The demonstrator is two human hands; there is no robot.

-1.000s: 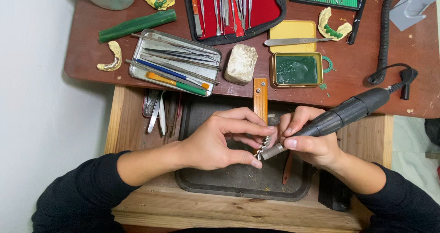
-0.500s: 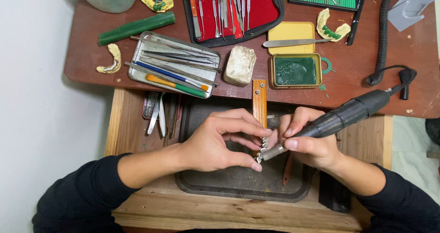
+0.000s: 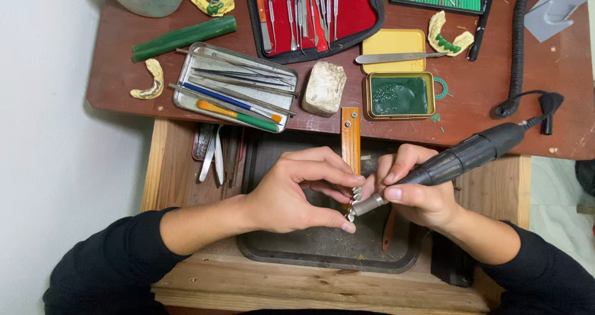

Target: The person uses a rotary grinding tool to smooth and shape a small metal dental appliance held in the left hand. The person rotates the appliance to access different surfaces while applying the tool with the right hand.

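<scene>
Bench: instrument tray (image 3: 186, 98), red tool case (image 3: 356, 17), green tin (image 3: 398, 96).

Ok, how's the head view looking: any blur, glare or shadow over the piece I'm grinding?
Head view: sharp and evenly lit, no motion blur on the left hand or right hand. Slight glare on the metal tray. The small metal piece is tiny, partly hidden by fingers; the dark pan under it sits in soft shadow.

We see our hands (image 3: 365, 194) working close together over the dark tray (image 3: 273, 253), its near part bare; an orange wooden peg (image 3: 351, 138) juts between them from the tabletop (image 3: 118, 79) edge, where a metal instrument tray (image 3: 186, 98), a pale block (image 3: 324, 88) and a green-filled tin (image 3: 398, 95) crowd the way beyond
</scene>
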